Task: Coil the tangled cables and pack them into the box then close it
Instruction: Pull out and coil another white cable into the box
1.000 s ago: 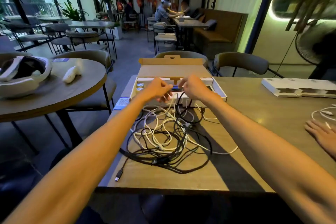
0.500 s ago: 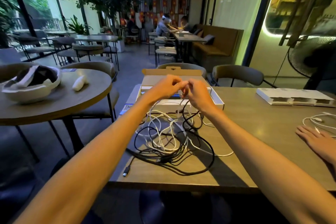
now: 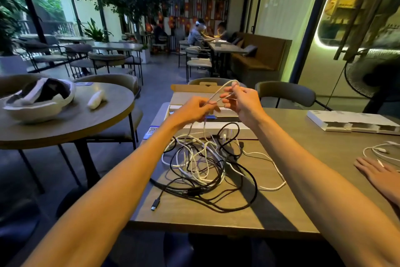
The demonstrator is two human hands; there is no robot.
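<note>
Over the open box (image 3: pixel 186 97), my left hand (image 3: pixel 194 109) and right hand (image 3: pixel 245 105) pinch one white cable (image 3: pixel 225 85); tangle (image 3: pixel 205 162) uncoiled, packing pending.

One head cam, wide-angle, eye level, facing fwd & down across table (image 3: pixel 324 143), forearms (image 3: pixel 108 191) close in foreground, left hand (image 3: pixel 192 110) & right hand (image 3: pixel 242 104) near frame centre, cafe room (image 3: pixel 160 71) far behind

Tangled black, white cables (image 3: pixel 205 165) heaped before open box (image 3: pixel 190 98); one white cable (image 3: pixel 218 91) looped above.
</note>
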